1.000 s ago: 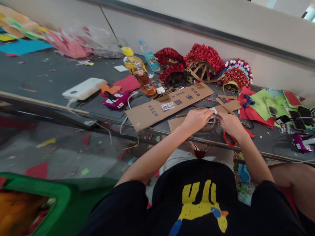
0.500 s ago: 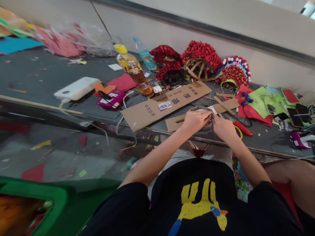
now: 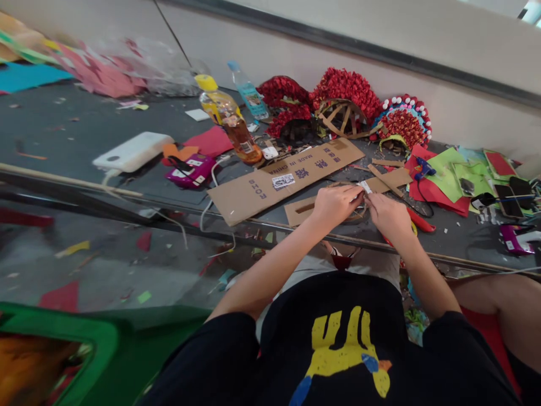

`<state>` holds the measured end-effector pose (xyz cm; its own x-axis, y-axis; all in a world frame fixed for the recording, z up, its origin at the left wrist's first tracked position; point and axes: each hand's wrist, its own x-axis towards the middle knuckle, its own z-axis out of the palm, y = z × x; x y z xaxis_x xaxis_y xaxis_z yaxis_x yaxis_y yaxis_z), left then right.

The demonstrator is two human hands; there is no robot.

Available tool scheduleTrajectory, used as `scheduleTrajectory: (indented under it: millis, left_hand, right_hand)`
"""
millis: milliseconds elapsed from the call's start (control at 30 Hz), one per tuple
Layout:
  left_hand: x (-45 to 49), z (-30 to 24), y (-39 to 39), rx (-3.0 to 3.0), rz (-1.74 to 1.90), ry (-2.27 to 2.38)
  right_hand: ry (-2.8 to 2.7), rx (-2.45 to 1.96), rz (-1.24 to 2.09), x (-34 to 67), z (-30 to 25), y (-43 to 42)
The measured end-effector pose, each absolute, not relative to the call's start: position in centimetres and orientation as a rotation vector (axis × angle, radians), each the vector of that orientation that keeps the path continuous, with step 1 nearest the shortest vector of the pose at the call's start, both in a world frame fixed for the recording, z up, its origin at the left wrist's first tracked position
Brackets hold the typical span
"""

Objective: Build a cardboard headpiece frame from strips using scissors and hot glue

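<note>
- Dark grey worktop (image 3: 76,127) runs along a pale wall (image 3: 296,53) with a dark rail; paper scraps litter it.
- Landmark: long printed cardboard strip (image 3: 287,180), lying flat mid-table.
- Just right of the strip: left hand (image 3: 336,204) and right hand (image 3: 389,215), fingers curled and meeting, pinching a small curved cardboard piece (image 3: 359,213); it is mostly hidden by them.
- Behind the strip: amber bottle (image 3: 236,129), red paper-flower fans (image 3: 346,93).
- Left of the strip: white power bank (image 3: 133,152), magenta packet (image 3: 190,171).
- Far right of it: green and red paper sheets (image 3: 448,177).
</note>
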<state>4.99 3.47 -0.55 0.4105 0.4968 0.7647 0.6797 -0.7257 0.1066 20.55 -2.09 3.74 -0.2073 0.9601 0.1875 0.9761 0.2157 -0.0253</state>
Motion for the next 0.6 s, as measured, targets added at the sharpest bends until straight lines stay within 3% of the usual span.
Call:
scheduleTrajectory:
  millis: [300, 600]
  left_hand:
    - [4.6, -0.7, 3.9, -2.617, -1.164, -0.932]
    - [5.4, -1.4, 4.3, -2.493, -1.271, -1.137]
  right_hand:
    - [-2.257, -1.791, -0.052, 22.1, 3.2, -1.3]
    - [-2.275, -1.84, -0.031, 20.6, 2.7, -1.9]
